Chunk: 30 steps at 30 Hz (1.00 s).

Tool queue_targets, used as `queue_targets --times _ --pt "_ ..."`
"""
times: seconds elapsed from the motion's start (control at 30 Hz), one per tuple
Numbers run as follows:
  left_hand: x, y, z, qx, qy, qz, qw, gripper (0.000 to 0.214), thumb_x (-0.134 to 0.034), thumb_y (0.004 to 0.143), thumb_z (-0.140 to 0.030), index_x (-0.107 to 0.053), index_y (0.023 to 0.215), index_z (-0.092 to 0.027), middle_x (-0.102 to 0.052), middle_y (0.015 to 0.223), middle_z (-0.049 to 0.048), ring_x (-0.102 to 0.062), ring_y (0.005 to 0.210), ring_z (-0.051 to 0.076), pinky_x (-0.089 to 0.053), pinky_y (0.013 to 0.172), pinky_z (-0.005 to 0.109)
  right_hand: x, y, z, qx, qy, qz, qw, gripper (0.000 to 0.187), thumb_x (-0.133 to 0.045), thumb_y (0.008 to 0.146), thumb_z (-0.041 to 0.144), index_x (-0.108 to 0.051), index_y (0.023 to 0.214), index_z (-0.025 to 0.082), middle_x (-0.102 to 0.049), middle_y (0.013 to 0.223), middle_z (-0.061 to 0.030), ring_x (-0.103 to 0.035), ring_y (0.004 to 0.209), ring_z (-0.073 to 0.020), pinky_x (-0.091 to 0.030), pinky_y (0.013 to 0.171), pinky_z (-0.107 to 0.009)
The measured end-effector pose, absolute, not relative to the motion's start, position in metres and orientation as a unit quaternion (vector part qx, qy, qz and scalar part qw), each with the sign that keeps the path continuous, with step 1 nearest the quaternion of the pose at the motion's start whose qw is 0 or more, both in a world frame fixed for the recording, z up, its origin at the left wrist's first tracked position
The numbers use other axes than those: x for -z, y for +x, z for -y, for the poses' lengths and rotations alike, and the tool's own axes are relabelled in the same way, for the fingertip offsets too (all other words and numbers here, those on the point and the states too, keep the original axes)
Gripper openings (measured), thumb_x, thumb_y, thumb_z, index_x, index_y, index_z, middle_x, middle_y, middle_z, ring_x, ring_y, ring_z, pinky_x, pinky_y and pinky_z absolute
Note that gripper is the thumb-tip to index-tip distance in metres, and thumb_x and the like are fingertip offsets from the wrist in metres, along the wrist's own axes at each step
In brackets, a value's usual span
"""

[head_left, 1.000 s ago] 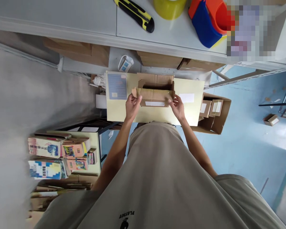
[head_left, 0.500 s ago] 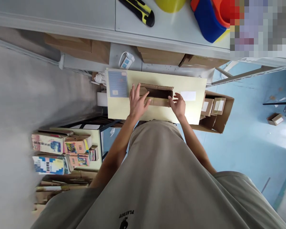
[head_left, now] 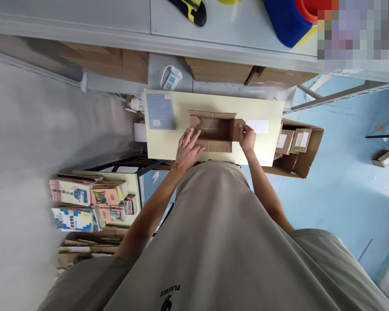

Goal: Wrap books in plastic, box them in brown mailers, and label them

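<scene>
An open brown cardboard box (head_left: pixel 215 129) lies flat on a pale yellow table (head_left: pixel 181 149), its flaps spread. My left hand (head_left: pixel 188 149) rests with fingers stretched out on the box's left end flap. My right hand (head_left: pixel 247 137) pinches the box's right end flap with curled fingers. A blue book (head_left: pixel 160 111) lies on the table left of the box. A white label (head_left: pixel 257 125) lies to the right of my right hand.
A grey shelf (head_left: pixel 84 19) above holds a black-and-yellow knife (head_left: pixel 192 9) and a blue-and-red tape dispenser (head_left: pixel 290 19). An open carton of small boxes (head_left: pixel 294 147) stands right of the table. Stacked books (head_left: pixel 84 203) sit lower left. Blue floor lies to the right.
The box has gone from held upright to lying flat with its inside showing. My left hand slid down to the left flap and my right hand closed on the right flap.
</scene>
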<state>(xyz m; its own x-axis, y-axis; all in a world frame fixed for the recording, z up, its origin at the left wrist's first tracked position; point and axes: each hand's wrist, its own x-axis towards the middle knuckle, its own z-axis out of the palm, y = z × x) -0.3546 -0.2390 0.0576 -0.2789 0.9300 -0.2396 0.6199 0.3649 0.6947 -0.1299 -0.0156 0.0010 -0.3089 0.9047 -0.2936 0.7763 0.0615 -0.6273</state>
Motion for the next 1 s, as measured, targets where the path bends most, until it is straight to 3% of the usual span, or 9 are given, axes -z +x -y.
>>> queue_targets --times 0.1,0.27,0.4,0.5,0.6,0.7,0.83,1.0 --pt "-0.052 -0.354 0.232 -0.248 0.504 -0.757 0.335 0.012 -0.08 0.107 -0.037 -0.087 0.113 -0.03 -0.067 0.178 0.0103 -0.03 0.188 0.043 -0.014 0.155 0.075 0.004 -0.13 0.015 -0.373 -0.588 0.713 0.079 0.051 -0.048 0.122 0.063 -0.066 0.091 0.026 -0.077 0.084 -0.0131 -0.073 0.087 -0.03 -0.06 0.085 -0.043" --pt "-0.052 -0.358 0.211 -0.246 0.5 -0.766 0.32 0.034 -0.077 0.109 -0.035 -0.081 0.14 -0.023 -0.055 0.187 0.0196 -0.019 0.19 0.046 -0.006 0.152 0.083 -0.003 -0.128 0.02 -0.332 -0.598 0.722 0.101 0.037 -0.051 0.122 0.05 -0.068 0.141 0.024 -0.08 0.131 -0.0184 -0.077 0.117 -0.0321 -0.063 0.103 -0.049" --pt "-0.054 -0.367 0.212 -0.184 0.495 -0.797 0.293 0.071 -0.078 0.111 -0.054 -0.064 0.169 -0.017 -0.028 0.2 0.0233 -0.003 0.191 0.048 -0.002 0.152 0.081 -0.018 -0.131 0.029 -0.203 -0.552 0.807 0.047 0.034 -0.044 0.123 0.031 -0.076 0.129 0.023 -0.074 0.137 -0.0185 -0.068 0.137 -0.0359 -0.057 0.121 -0.059" --pt "-0.041 -0.378 0.217 -0.159 0.476 -0.814 0.291 0.105 -0.084 0.106 -0.065 -0.044 0.184 -0.007 -0.014 0.201 0.0316 0.005 0.19 0.051 -0.003 0.153 0.078 -0.024 -0.138 0.038 -0.212 -0.508 0.834 -0.018 0.038 -0.044 0.122 0.028 -0.076 0.141 0.019 -0.072 0.144 -0.0227 -0.07 0.134 -0.037 -0.062 0.117 -0.059" --pt "-0.015 -0.388 0.22 -0.191 0.463 -0.803 0.323 0.121 -0.078 0.107 -0.073 -0.026 0.19 -0.001 -0.008 0.2 0.0367 0.003 0.19 0.051 -0.008 0.153 0.075 -0.025 -0.142 0.046 -0.246 -0.5 0.83 -0.029 0.045 -0.053 0.119 0.03 -0.068 0.16 0.018 -0.066 0.155 -0.0259 -0.075 0.129 -0.0379 -0.069 0.107 -0.057" --pt "0.018 -0.391 0.223 -0.293 0.454 -0.768 0.345 0.115 -0.062 0.114 -0.079 -0.019 0.193 -0.007 -0.007 0.202 0.0312 0.0 0.192 0.044 -0.009 0.155 0.07 -0.021 -0.142 0.05 -0.266 -0.51 0.817 -0.033 0.05 -0.053 0.117 0.027 -0.067 0.164 0.02 -0.066 0.154 -0.024 -0.079 0.119 -0.0351 -0.07 0.105 -0.056" --pt "0.057 -0.389 0.224 -0.429 0.394 -0.731 0.357 0.099 -0.041 0.119 -0.081 -0.023 0.195 -0.02 -0.017 0.204 0.02 -0.013 0.192 0.033 -0.012 0.157 0.056 -0.014 -0.139 0.049 -0.287 -0.514 0.807 -0.045 0.055 -0.051 0.117 0.028 -0.069 0.168 0.022 -0.068 0.153 -0.0221 -0.083 0.103 -0.0294 -0.071 0.1 -0.051" --pt "0.079 -0.383 0.219 -0.477 0.346 -0.719 0.368 0.097 -0.039 0.118 -0.083 -0.033 0.192 -0.022 -0.028 0.201 0.0179 -0.021 0.19 0.032 -0.015 0.156 0.054 -0.009 -0.138 0.045 -0.31 -0.514 0.799 -0.024 0.054 -0.051 0.115 0.028 -0.075 0.163 0.022 -0.071 0.148 -0.02 -0.082 0.096 -0.0247 -0.071 0.096 -0.045"
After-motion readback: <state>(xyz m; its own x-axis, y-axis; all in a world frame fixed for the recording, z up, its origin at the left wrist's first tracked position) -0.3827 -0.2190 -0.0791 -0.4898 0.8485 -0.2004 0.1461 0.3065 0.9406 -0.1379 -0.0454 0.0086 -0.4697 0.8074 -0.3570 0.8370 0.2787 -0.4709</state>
